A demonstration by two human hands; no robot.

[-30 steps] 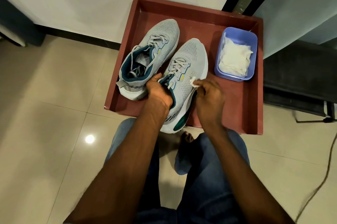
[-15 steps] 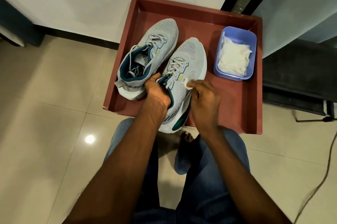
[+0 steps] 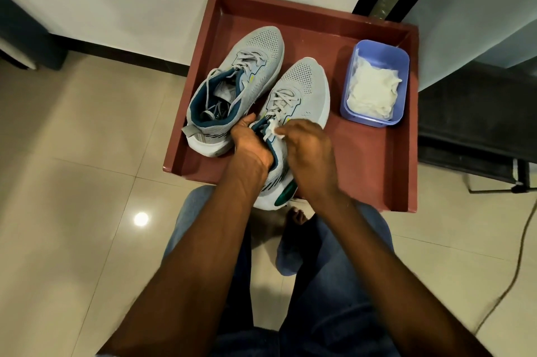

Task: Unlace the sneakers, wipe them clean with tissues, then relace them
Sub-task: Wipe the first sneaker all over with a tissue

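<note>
Both hands reach forward, left curled in a grip, right pinching, knuckles up.

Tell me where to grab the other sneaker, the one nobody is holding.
Grip the free sneaker at its heel collar, coming from above on the near side. Its opening faces up and the heel points toward the person, while the left hand crowds its inner side.

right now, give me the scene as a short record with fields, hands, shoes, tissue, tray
left hand: left hand grips the collar of the near sneaker
right hand: right hand pinches a tissue against that sneaker's opening
near sneaker: heel sticks out past the tray's near edge, laces partly in
far sneaker: far sneaker rests in the tray, laces loose
tissue supply: blue tub holding white tissues, right side of the tray
tray: red tray on the tiled floor
</note>
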